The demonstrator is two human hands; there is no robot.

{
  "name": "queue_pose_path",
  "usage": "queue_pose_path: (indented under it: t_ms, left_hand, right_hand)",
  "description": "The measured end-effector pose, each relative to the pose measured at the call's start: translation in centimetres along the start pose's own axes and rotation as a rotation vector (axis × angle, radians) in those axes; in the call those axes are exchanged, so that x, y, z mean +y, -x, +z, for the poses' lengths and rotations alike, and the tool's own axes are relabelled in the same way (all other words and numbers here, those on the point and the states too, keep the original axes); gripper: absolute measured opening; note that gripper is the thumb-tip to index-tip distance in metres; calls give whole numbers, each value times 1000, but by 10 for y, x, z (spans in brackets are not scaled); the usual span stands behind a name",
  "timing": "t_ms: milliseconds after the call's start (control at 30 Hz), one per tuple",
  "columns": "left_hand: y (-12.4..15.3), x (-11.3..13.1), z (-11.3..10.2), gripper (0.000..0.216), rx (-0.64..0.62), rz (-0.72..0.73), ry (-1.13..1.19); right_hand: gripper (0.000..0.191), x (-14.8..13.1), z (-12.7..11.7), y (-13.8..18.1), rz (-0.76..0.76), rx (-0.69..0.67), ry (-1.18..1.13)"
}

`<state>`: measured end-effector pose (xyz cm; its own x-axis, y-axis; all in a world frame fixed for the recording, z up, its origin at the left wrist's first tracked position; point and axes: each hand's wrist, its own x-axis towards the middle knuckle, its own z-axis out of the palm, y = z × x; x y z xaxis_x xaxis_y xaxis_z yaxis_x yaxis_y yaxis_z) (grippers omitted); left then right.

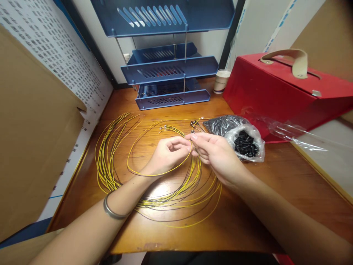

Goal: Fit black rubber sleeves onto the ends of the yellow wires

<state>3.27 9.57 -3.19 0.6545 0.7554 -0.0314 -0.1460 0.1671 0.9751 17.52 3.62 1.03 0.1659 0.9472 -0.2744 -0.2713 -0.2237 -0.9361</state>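
Observation:
Several thin yellow wires [110, 165] lie looped in curves on the wooden desk [275, 191]. My left hand [168, 152] is closed in a pinch on one yellow wire that arcs under it. My right hand [215, 154] meets it fingertip to fingertip, closed on the end of the same wire, perhaps with a small black piece I cannot make out. A clear plastic bag of small black parts [244, 141] lies just right of my right hand. A metal bangle sits on my left wrist.
A blue stacked paper tray [171, 70] stands at the back. A red box with a tan handle [281, 88] fills the right rear, with a paper cup [221, 81] beside it. Cardboard [30, 140] leans at the left. Clear film [298, 136] lies at right.

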Motion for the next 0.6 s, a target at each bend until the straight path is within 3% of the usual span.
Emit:
queue_pose_path:
  t_ms: [400,600]
  left_hand:
    - [1,1,-1,30,-58,4,60]
    - [0,-1,-1,34,-43,-104,182]
  right_hand:
    - [26,5,-1,-1,1,43,27]
    - [29,3,-4,-2,-30,28,32]
